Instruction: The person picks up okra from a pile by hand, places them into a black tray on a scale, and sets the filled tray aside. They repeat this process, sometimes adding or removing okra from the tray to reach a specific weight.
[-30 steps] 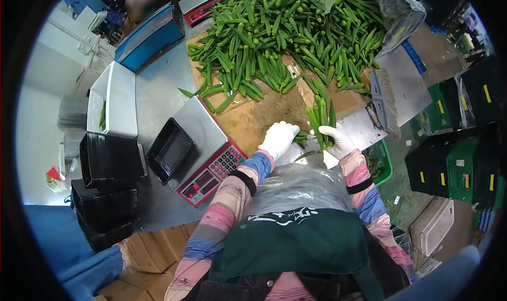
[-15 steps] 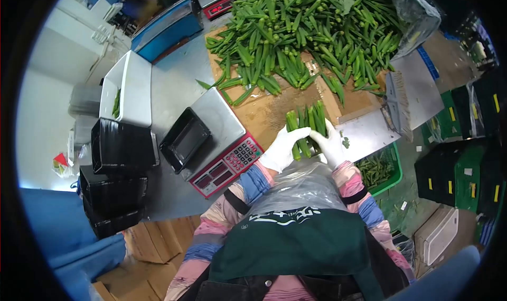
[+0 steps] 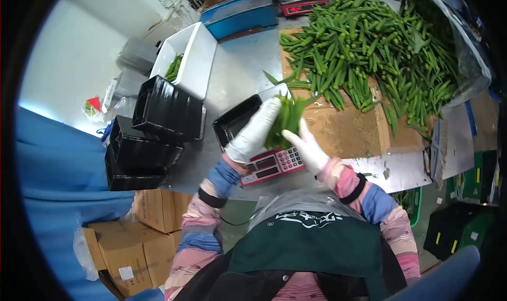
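Observation:
A bunch of green okra [image 3: 283, 122] is held between my white-gloved hands, a little blurred, above the scale. My left hand [image 3: 257, 132] presses along its left side, fingers pointing away from me. On the right side my right hand [image 3: 308, 146] grips the bunch, its thumb against the pods. Beneath them stands a digital scale [image 3: 275, 166] with a red panel and keypad. A black tray [image 3: 227, 126] lies on the scale's plate, partly behind my left hand. The large okra heap [image 3: 364, 52] spreads across a board beyond my right hand.
To the left are black trays [image 3: 169, 110] in a stack and a white bin [image 3: 199, 63] with some okra. A brush [image 3: 438, 150] lies at the table's right. A blue box [image 3: 240, 18] and another scale [image 3: 303, 4] stand at the back. Cardboard boxes [image 3: 127, 253] sit below.
My hands have carried the okra bunch left from the table's front edge to above the scale, beside the black tray. The head view has turned left.

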Motion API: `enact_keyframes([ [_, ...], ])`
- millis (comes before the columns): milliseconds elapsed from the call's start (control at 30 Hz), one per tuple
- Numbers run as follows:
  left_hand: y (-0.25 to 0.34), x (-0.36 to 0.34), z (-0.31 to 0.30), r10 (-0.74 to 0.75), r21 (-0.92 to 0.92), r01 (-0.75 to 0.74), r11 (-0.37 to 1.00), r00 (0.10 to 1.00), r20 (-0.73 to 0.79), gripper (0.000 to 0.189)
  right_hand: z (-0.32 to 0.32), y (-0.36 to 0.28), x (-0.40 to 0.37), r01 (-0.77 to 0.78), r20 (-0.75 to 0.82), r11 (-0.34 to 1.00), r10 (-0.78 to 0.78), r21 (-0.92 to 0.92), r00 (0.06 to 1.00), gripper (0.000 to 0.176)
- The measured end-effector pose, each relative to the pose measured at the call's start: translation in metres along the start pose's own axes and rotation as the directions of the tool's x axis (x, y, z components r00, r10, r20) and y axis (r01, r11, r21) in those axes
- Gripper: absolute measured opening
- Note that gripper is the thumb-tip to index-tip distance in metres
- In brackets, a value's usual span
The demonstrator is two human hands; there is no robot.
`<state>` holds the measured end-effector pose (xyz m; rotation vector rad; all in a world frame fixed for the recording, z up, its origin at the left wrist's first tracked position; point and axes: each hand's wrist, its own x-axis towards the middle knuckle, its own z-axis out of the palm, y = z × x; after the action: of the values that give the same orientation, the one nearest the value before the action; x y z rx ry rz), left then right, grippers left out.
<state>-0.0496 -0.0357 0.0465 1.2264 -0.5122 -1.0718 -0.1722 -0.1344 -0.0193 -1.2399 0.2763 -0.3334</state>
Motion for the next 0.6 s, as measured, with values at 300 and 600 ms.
enact_keyframes([
  [300,0.01,-0.003,-0.146,-0.172,0.527,0.29,0.799,0.95,-0.262,0.066,0.046,0.053,0.064,-0.191,0.222,0.933,0.265,-0.306,0.938,0.074],
  [600,0.004,-0.074,-0.202,0.129,0.26,0.068,0.963,0.731,-0.67,0.057,-0.141,0.096,-0.048,-0.473,-0.253,0.841,0.533,0.263,0.807,0.041],
])
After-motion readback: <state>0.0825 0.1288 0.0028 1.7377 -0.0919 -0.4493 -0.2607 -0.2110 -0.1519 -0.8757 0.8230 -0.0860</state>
